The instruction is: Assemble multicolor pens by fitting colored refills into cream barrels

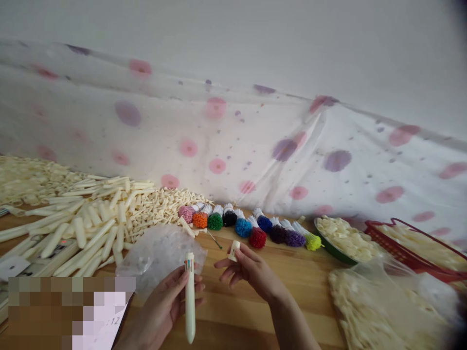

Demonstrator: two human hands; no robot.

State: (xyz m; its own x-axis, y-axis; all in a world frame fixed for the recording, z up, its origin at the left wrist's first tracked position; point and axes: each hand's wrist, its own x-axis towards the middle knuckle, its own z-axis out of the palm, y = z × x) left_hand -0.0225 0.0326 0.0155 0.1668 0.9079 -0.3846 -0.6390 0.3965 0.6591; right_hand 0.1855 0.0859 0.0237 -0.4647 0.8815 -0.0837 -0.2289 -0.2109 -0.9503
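Observation:
A cream multicolour pen [190, 301] stands nearly upright in my left hand [170, 301], its tip pointing down. Small coloured sliders show near the pen's top. My right hand [253, 272] pinches a short cream pen clip piece [234, 250] between thumb and fingers, apart from the pen and to its right. Beyond both hands lies a row of refill bundles with coloured ends, among them a red bundle [257, 236], a green bundle [215, 219] and a yellow bundle [313, 240]. A single green-tipped refill [215, 239] lies loose on the wooden table [233, 318].
Cream pen barrels [87, 228] and small cream parts [171, 201] are heaped at left, beside a clear plastic bag [149, 255]. On the right are a green-rimmed dish [333, 253], a red basket [386, 243] and a bag of cream parts [383, 306]. Patterned plastic sheeting [219, 131] covers the wall behind.

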